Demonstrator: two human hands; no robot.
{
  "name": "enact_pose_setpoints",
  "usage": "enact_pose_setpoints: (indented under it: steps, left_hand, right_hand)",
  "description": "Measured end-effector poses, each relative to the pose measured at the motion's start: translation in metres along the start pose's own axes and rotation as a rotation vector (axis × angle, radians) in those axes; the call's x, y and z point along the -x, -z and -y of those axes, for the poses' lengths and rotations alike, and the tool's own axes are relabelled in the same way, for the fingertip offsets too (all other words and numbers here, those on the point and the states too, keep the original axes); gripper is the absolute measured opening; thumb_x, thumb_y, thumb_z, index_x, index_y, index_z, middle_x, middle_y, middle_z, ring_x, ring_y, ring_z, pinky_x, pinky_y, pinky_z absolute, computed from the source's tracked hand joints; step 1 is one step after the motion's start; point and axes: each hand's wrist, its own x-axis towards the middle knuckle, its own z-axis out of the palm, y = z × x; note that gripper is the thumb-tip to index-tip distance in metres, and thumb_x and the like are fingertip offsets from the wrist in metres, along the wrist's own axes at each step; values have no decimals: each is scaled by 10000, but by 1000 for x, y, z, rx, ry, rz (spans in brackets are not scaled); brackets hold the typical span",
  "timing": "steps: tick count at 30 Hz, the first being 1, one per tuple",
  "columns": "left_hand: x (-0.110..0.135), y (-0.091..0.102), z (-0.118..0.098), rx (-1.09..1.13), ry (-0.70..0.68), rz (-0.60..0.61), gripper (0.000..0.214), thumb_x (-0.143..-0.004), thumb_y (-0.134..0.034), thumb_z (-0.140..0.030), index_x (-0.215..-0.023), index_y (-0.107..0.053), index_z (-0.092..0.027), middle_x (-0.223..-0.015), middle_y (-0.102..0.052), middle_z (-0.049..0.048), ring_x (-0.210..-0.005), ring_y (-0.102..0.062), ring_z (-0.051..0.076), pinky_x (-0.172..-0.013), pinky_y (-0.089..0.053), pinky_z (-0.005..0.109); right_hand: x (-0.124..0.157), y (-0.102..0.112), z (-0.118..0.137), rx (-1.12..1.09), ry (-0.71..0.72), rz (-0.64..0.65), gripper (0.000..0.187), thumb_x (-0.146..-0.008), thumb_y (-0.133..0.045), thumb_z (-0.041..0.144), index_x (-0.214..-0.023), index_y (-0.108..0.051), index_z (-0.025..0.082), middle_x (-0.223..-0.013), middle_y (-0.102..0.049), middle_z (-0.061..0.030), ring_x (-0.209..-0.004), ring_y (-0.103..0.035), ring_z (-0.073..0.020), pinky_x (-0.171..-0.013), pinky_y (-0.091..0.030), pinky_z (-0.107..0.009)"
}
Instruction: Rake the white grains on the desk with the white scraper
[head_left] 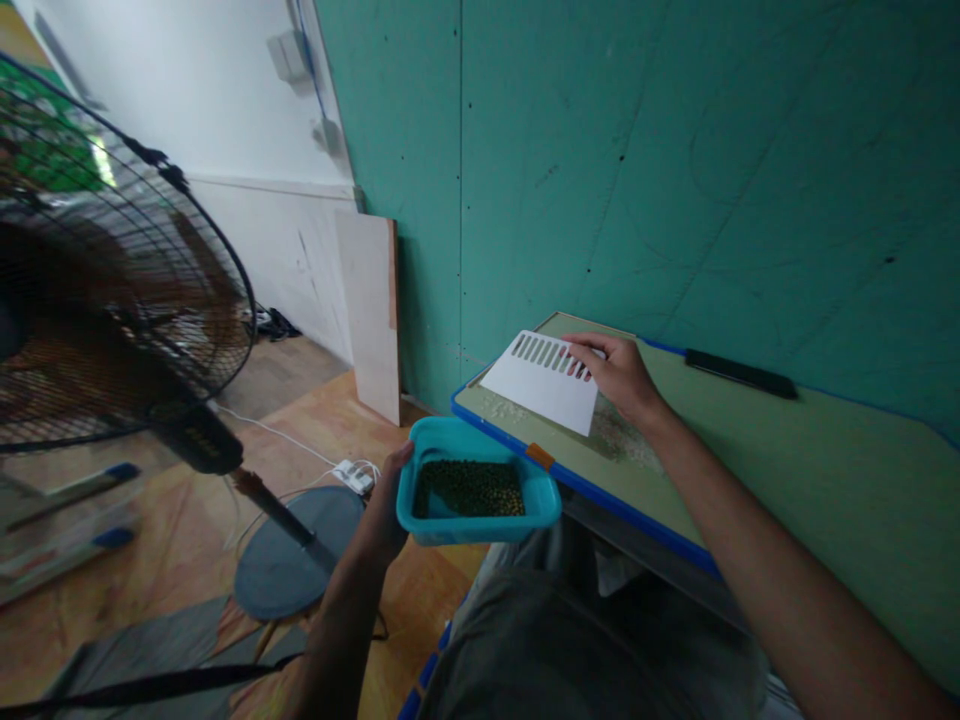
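My left hand (pixel 390 505) grips the left end of a turquoise plastic tub (pixel 480 530), held just off the table's blue edge. Inside the tub lie small green beans (pixel 465 483), with paler tan ones at the right. My right hand (pixel 611 372) pinches the slotted upper edge of a thin white plastic sheet (pixel 540 385), which is tilted over the tabletop. Small pale grains (pixel 626 440) are scattered on the table near and partly behind the sheet; what they are is too small to tell.
The pale green table (pixel 810 470) has a blue rim with an orange clip (pixel 540 457), and a black bar (pixel 741 373) lies at its back. A standing fan (pixel 112 280) is close on the left. A board (pixel 369 310) leans on the wall; a power strip (pixel 354 477) sits on the floor.
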Motion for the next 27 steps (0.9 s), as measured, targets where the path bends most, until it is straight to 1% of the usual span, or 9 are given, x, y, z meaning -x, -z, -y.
enact_pose_setpoints:
  steps: [6, 11, 13, 16, 22, 25, 27]
  left_hand:
    - [0, -1, 0, 11, 19, -10, 478, -780, -766, -549, -1033, -781, -144, -1025, -815, 99, -1147, -708, 349, -986, -553, 416]
    - [-1, 1, 2, 2, -20, 6, 432, -799, -763, -494, -1055, -784, -146, -1018, -817, 85, -1127, -719, 345, -976, -561, 414]
    - [-1, 1, 2, -1, -14, -1, 444, -798, -759, -506, -1059, -786, -148, -1015, -818, 82, -1128, -718, 345, -978, -560, 420]
    - [-1, 1, 2, -1, -5, -18, 472, -782, -762, -539, -1038, -791, -144, -1008, -818, 86, -1129, -717, 346, -988, -555, 418]
    - [3, -1, -2, -4, -2, -2, 438, -785, -770, -515, -1034, -794, -155, -1018, -817, 82, -1115, -722, 342, -988, -551, 409]
    - [6, -1, -6, -7, 1, -15, 440, -799, -760, -526, -1062, -793, -174, -1018, -818, 69, -1119, -720, 336, -984, -554, 401]
    - [6, 1, -8, -10, -2, -19, 435, -804, -755, -536, -1048, -796, -179, -1010, -819, 65, -1114, -720, 333, -977, -558, 395]
  right_hand:
    - [0, -1, -2, 5, 17, 30, 325, -802, -708, 387, -1037, -796, 180, -927, -789, -90, -647, -670, -174, -560, -511, -293]
    - [0, -2, -1, 10, 12, 36, 327, -801, -711, 394, -1034, -800, 182, -860, -782, -79, -647, -671, -183, -572, -518, -303]
    - [1, -3, 0, 3, 11, 42, 326, -801, -712, 395, -1034, -800, 185, -849, -780, -75, -646, -671, -185, -577, -521, -307]
    - [2, -4, 1, -10, 13, 59, 320, -805, -713, 389, -1038, -799, 188, -889, -786, -82, -663, -678, -186, -591, -527, -310]
    - [5, -4, 4, -14, 23, 101, 326, -821, -709, 385, -1065, -794, 185, -965, -791, -94, -716, -694, -190, -615, -528, -306]
    - [6, -5, 5, -19, 22, 106, 331, -821, -713, 388, -1071, -795, 187, -974, -792, -98, -726, -699, -191, -619, -529, -303]
    - [6, -5, 5, -24, 14, 102, 340, -822, -714, 394, -1077, -794, 184, -964, -792, -99, -718, -698, -190, -612, -526, -299]
